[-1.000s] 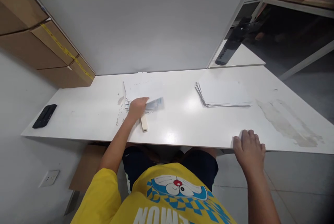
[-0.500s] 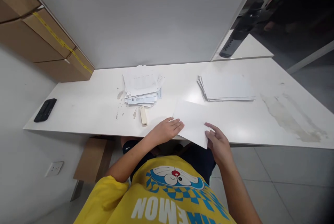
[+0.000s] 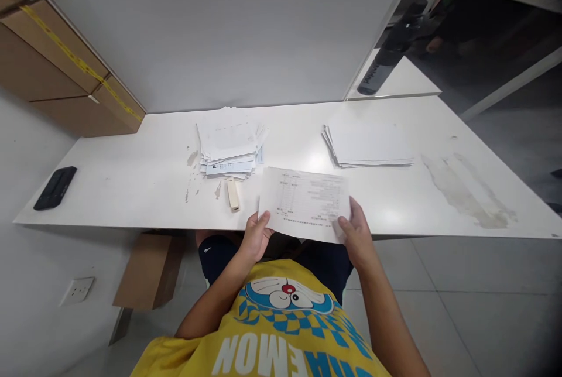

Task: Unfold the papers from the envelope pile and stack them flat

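Observation:
Between my two hands is a sheet of paper (image 3: 305, 201), printed side up, held over the table's front edge. My left hand (image 3: 257, 239) pinches its lower left corner, thumb on top. On the other side my right hand (image 3: 357, 233) grips the right edge, also with the thumb on the print. Beyond it to the left lies an untidy stack of printed papers (image 3: 228, 140), with a small cream-coloured stick-shaped device (image 3: 233, 195) just in front. A neater stack of white paper (image 3: 373, 144) rests behind and to the right of the sheet.
The white table (image 3: 132, 178) runs along a grey panel (image 3: 228, 31). A black device (image 3: 55, 188) lies at its left end, cardboard boxes (image 3: 65, 78) stand at the back left. A dark bottle (image 3: 386, 64) is at the back right; a stain (image 3: 469, 192) marks the table's right part.
The sheet has gone from blank side up to printed side up. My left hand, flat on it before, now grips its left corner. The view has shifted a little.

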`<state>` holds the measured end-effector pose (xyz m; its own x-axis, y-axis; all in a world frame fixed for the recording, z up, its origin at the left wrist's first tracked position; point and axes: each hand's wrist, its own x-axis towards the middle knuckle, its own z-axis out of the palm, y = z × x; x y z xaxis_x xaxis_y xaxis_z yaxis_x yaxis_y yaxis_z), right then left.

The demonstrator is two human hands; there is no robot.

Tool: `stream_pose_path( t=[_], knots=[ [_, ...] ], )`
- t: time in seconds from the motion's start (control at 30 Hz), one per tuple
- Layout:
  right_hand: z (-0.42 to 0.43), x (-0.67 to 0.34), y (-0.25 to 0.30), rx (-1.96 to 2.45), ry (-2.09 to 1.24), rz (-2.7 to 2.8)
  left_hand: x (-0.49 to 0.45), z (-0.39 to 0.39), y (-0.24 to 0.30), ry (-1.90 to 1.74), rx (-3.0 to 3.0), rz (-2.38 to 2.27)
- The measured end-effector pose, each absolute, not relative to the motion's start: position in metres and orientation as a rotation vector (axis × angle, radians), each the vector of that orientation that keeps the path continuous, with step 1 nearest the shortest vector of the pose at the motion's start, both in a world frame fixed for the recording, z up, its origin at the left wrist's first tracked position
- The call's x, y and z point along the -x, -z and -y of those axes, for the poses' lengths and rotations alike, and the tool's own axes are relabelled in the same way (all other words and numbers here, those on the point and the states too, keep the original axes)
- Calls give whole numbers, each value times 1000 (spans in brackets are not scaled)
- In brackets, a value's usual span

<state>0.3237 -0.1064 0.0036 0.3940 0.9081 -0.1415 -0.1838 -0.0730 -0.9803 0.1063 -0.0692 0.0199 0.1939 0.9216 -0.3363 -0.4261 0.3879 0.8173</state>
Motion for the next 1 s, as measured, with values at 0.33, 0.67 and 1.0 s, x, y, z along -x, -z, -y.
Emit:
stream_pose_path(
  t=[0.33,0.67,1.0],
  knots=[
    [77,-334,-7,1309,-788,692,-72,45,-23,-1047,-1353,-1197],
    [72,-317,-13,1234,-820,777,-85,37,-25,-1273,-1464,-1092],
    [95,-317,-20,1408,-1037,909,-69,72,-59,-1400,-1474,-1318]
  ],
)
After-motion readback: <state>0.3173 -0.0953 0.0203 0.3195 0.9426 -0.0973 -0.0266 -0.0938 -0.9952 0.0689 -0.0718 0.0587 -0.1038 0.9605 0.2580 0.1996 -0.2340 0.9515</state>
